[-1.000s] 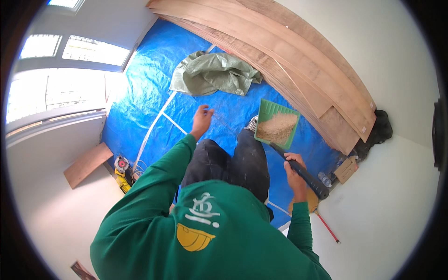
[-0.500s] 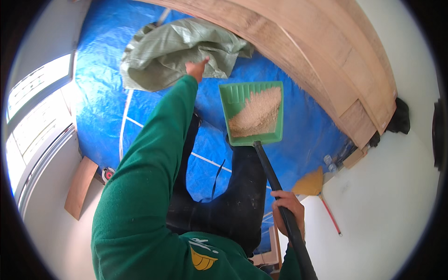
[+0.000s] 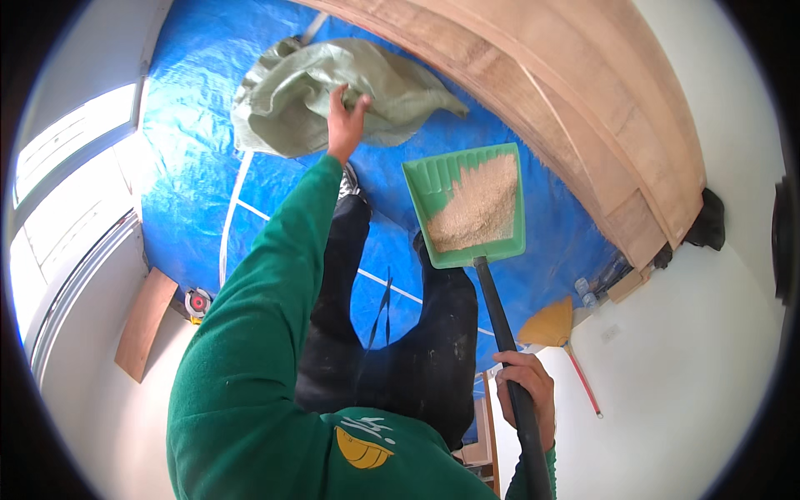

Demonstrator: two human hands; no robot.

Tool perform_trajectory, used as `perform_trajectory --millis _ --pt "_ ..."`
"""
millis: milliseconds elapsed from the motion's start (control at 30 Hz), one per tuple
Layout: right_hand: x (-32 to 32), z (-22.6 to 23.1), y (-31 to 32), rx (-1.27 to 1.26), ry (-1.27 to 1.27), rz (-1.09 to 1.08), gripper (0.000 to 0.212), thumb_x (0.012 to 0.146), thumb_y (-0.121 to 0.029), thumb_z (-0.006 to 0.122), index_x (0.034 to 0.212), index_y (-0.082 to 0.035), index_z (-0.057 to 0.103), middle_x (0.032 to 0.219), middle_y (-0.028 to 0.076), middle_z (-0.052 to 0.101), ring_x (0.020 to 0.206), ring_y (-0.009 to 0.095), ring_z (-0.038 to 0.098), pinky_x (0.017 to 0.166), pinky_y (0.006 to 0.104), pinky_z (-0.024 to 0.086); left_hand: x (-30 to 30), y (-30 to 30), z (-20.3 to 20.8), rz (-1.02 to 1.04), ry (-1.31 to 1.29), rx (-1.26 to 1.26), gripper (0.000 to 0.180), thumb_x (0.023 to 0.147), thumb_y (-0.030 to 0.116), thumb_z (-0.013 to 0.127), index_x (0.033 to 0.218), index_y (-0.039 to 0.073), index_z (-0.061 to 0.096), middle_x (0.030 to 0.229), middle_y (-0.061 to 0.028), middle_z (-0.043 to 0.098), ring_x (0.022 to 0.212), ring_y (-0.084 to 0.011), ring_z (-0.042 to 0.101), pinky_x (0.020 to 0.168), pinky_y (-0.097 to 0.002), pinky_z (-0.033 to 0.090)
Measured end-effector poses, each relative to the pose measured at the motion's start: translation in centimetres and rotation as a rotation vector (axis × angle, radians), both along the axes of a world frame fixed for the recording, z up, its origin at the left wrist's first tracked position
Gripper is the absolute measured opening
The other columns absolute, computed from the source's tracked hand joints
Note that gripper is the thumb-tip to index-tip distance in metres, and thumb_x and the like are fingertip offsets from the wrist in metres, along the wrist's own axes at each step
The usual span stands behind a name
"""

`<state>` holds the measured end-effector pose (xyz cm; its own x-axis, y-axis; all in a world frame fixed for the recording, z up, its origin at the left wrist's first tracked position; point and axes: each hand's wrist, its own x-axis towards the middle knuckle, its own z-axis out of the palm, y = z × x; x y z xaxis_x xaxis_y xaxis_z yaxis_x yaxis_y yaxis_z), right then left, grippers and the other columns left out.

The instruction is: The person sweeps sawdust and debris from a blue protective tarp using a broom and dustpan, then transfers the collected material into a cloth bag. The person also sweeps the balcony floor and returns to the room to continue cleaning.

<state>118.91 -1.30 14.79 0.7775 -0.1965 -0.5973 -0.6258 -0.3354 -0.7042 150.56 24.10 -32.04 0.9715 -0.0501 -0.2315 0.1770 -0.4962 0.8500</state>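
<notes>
My right hand (image 3: 528,390) is wrapped round the black handle of a green dustpan (image 3: 422,190). A heap of pale sawdust (image 3: 477,204) lies in the pan, mostly toward its right side. Ahead and to the left, my left hand (image 3: 346,129) reaches to a pale green woven sack (image 3: 287,104). Its thumb and forefinger curve round a crumpled fold of the sack; the other fingers are partly hidden. The sack lies loose and rumpled, its wide end to the left and a narrow tip at the right.
A blue tarp (image 3: 196,100) with white tape lines covers the floor. Long wooden boards (image 3: 575,108) curve along the far right. A broom (image 3: 550,325) with a red handle leans at the right wall. At left are a wooden panel (image 3: 147,325) and a round-bladed tool (image 3: 197,302).
The sack has changed shape, its right end now drawn to a narrow tip. My left hand has turned, its fingertips now pointing up. The dustpan shows slightly farther right.
</notes>
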Motion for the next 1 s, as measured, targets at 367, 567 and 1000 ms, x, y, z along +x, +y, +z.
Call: perform_trajectory --millis 367,567,1000 --pt "-0.7 8.3 2.4 0.044 -0.167 0.004 0.018 0.083 0.009 0.068 0.096 -0.002 0.063 0.110 0.019 0.072 0.091 0.031 0.071 0.083 0.0367 0.055 -3.1 4.9 21.6 -0.238 0.310 0.658 0.046 0.092 0.058 0.068 0.100 0.013 0.079 0.092 -0.0202 0.075 0.095 -0.0427 0.071 0.083 -0.0504 0.056" --pt "-0.3 14.0 4.8 0.060 -0.225 -0.017 0.018 0.084 0.008 0.068 0.098 -0.002 0.064 0.111 0.019 0.072 0.096 0.029 0.070 0.086 0.0372 0.054 -1.3 3.7 26.2 -0.257 0.392 0.632 0.073 0.098 0.072 0.046 0.099 0.008 0.081 0.102 -0.0234 0.076 0.103 -0.0434 0.071 0.093 -0.0526 0.054" --pt "3.4 20.5 7.5 0.054 -0.363 0.095 0.019 0.085 0.007 0.069 0.099 -0.003 0.061 0.110 0.018 0.071 0.090 0.028 0.071 0.080 0.0360 0.057 -0.6 4.4 29.7 -0.593 0.368 0.259 0.097 0.104 0.074 0.020 0.130 -0.007 0.067 0.128 -0.0360 0.065 0.129 -0.0503 0.058 0.114 -0.0537 0.040"
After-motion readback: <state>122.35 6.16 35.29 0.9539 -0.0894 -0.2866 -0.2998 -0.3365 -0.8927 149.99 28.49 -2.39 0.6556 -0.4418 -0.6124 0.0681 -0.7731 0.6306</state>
